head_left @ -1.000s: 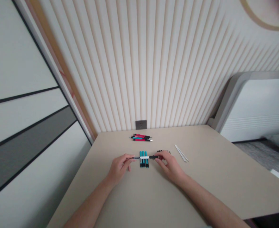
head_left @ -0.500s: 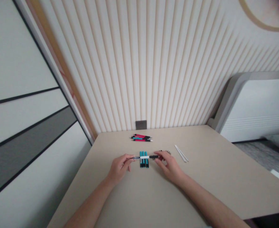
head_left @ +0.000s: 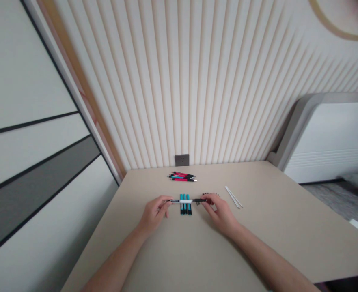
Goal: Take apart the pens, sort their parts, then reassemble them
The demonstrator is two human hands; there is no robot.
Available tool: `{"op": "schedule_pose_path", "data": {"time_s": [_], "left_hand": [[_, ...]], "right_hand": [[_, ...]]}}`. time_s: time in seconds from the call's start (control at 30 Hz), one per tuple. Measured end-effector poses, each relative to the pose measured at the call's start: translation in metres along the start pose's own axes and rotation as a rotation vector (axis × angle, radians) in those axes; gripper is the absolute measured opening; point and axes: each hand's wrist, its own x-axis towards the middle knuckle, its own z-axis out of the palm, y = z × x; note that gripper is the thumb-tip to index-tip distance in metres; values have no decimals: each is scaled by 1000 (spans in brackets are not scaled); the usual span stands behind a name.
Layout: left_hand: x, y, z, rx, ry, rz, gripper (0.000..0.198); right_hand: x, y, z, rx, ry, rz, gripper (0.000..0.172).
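- While gripping one end of a black pen with a white band (head_left: 185,200), left hand (head_left: 154,213) curled, thumb and fingers closed on the barrel
- Right hand (head_left: 222,215) likewise closed on the other end, with the pen level between both hands
- Pen crossing over three teal pens (head_left: 185,208) lying side by side on the table; contact between them impossible to tell
- Just beyond the right hand and partly behind it, a small heap of dark items (head_left: 211,194), too small to identify
- Farther right, thin white sticks (head_left: 233,197) in a narrow bunch
- Ahead, a loose group of red-and-black pens (head_left: 182,177) lying together
- Beneath everything, a beige table (head_left: 288,239)
- Behind its far edge, a ribbed cream wall panel (head_left: 197,81) with a dark socket plate (head_left: 182,159)
- Off to the right, a white heater unit (head_left: 328,138)
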Motion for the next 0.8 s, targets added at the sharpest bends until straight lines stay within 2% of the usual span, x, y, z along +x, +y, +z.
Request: {"op": "schedule_pose_path", "data": {"time_s": [0.4,0.63,0.7,0.8], "left_hand": [[3,-1,-5,-74,100,-71,27],[6,-2,-12,-129,236,-124,30],[7,-2,-13,-154,263,-135,30],[6,-3,-11,-171,259,-142,30]], "right_hand": [[1,5,-6,-41,19,22,22],[3,8,-15,-43,20,88,26],[1,5,-16,-41,-36,86,24],[-2,-6,-15,-30,-231,20,19]]}}
